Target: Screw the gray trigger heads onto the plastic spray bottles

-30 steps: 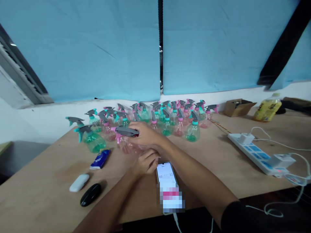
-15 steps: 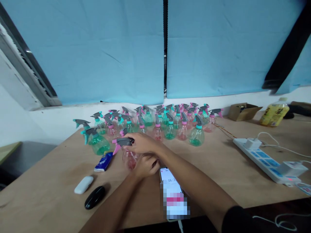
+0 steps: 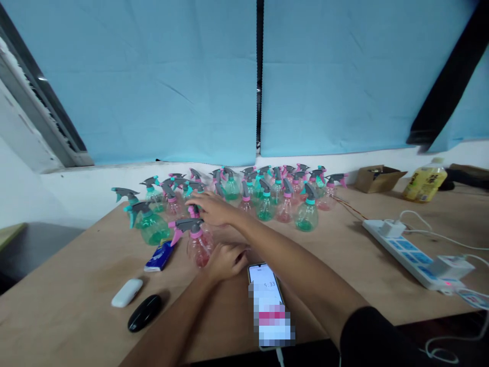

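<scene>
From head height, one view looks forward and down across the table (image 3: 344,255).

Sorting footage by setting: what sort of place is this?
Probably an improvised indoor workspace, perhaps a small workshop or office: a wood-coloured table with many spray bottles, a power strip with chargers plugged in, and blue coverings behind.

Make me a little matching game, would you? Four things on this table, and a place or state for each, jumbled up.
Things
1. Front pink spray bottle
2. Phone
3. Cardboard box
4. Blue packet

Places and states
A. Beside the yellow-labelled bottle
B. Between the white case and a green spray bottle
C. Screen lit
D. By the left hand, nozzle pointing left

Pairs: 1-D, 2-C, 3-A, 4-B
</scene>
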Demonstrator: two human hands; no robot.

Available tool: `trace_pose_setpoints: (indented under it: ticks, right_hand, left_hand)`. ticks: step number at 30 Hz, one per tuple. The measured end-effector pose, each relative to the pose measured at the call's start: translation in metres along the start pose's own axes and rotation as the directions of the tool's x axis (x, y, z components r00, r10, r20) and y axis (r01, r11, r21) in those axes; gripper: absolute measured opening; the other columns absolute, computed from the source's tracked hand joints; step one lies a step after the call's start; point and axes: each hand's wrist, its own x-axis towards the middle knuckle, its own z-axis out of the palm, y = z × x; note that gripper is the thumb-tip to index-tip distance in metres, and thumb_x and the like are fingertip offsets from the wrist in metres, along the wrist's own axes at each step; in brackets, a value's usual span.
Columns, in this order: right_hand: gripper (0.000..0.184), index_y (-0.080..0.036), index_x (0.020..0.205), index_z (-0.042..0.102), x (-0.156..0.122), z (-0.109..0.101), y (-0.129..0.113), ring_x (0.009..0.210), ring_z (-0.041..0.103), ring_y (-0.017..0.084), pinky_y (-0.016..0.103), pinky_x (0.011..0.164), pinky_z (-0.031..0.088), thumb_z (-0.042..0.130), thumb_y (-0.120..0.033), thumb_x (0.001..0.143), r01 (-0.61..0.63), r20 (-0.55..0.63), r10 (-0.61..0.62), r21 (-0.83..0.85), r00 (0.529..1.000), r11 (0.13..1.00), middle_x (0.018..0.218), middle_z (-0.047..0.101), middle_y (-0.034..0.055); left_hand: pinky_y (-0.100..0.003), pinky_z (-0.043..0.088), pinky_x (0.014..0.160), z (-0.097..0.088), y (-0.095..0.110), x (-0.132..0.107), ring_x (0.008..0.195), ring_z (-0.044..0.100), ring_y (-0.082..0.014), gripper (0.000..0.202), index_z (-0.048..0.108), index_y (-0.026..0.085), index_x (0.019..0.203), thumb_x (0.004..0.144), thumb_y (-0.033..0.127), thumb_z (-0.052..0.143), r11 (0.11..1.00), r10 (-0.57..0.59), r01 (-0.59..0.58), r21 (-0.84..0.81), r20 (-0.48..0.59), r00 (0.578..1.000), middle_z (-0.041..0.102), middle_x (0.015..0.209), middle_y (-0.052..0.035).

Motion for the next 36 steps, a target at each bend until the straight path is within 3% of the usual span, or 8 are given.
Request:
trace_pose_setpoints:
  ticks: [4,9,15,20,26,31,36]
  right_hand:
    - [0.031,-0.027,0.113,0.062,0.005,-0.008,-0.002,0.11,0.05,0.025,0.044,0.099,0.034,0.05,-0.013,0.088,-0.013,0.032,0.016,-0.072,0.999,0.997,0.115,0.063,0.0037]
    - [0.02,-0.024,0.109,0.063,0.001,-0.014,-0.003,0.111,0.049,0.026,0.042,0.095,0.034,0.054,-0.031,0.092,-0.057,0.019,0.06,-0.115,0.998,0.992,0.11,0.064,0.0063]
    - [0.023,-0.025,0.11,0.064,-0.013,-0.021,0.013,0.086,0.06,0.02,0.028,0.073,0.038,0.055,-0.031,0.09,-0.155,0.01,0.155,-0.015,0.988,0.988,0.099,0.069,0.0034]
    - [0.024,-0.022,0.106,0.068,-0.036,-0.032,0.029,0.081,0.06,0.017,0.026,0.071,0.038,0.058,-0.029,0.086,-0.186,-0.068,0.192,0.081,0.979,0.979,0.092,0.07,0.0022]
    - [0.023,-0.018,0.1,0.071,-0.069,-0.043,0.045,0.072,0.056,0.012,0.022,0.067,0.037,0.059,-0.025,0.081,-0.17,-0.147,0.206,0.223,0.967,0.96,0.081,0.067,-0.0009]
    - [0.026,-0.013,0.096,0.069,-0.091,-0.035,0.054,0.066,0.048,0.01,0.022,0.064,0.036,0.06,-0.031,0.079,-0.142,-0.293,0.266,0.383,0.918,0.913,0.076,0.06,-0.0015]
    - [0.029,-0.013,0.082,0.068,-0.102,-0.009,0.062,0.064,0.042,0.01,0.021,0.06,0.033,0.066,-0.041,0.075,-0.181,-0.275,0.37,0.531,0.887,0.828,0.068,0.048,-0.0036]
  left_hand:
    - [-0.033,0.052,0.068,-0.003,-0.001,0.001,0.072,0.071,-0.0227,0.025,0.07,0.018,0.102,0.086,0.021,0.051,0.999,-0.052,0.051,0.016,0.056,0.997,0.076,0.082,-0.0071]
    - [-0.033,0.053,0.073,-0.003,-0.002,0.003,0.077,0.071,-0.0215,0.028,0.07,0.019,0.106,0.085,0.019,0.051,0.998,-0.059,0.061,-0.028,0.079,0.995,0.076,0.088,-0.0074]
    - [-0.03,0.054,0.075,0.001,-0.005,0.0,0.077,0.071,-0.0193,0.026,0.07,0.021,0.102,0.086,0.018,0.05,0.996,-0.025,0.03,-0.088,0.063,0.998,0.075,0.087,-0.0058]
    - [-0.027,0.053,0.071,0.0,-0.002,0.0,0.076,0.071,-0.0176,0.023,0.068,0.021,0.102,0.089,0.02,0.049,0.995,0.032,-0.024,-0.098,0.081,0.996,0.075,0.087,-0.0043]
    - [-0.026,0.052,0.073,0.003,-0.004,0.0,0.077,0.071,-0.0161,0.024,0.067,0.023,0.105,0.09,0.02,0.048,0.997,0.022,-0.016,-0.077,0.071,0.997,0.076,0.091,-0.0028]
    - [-0.026,0.049,0.07,0.004,-0.008,0.0,0.069,0.069,-0.0156,0.021,0.068,0.023,0.098,0.087,0.021,0.051,0.999,-0.021,0.024,-0.043,0.072,0.997,0.075,0.08,-0.0007]
    - [-0.024,0.047,0.068,0.002,-0.013,0.0,0.069,0.067,-0.0151,0.02,0.067,0.022,0.094,0.087,0.022,0.048,0.993,-0.093,0.098,-0.063,0.068,0.993,0.073,0.078,-0.0007]
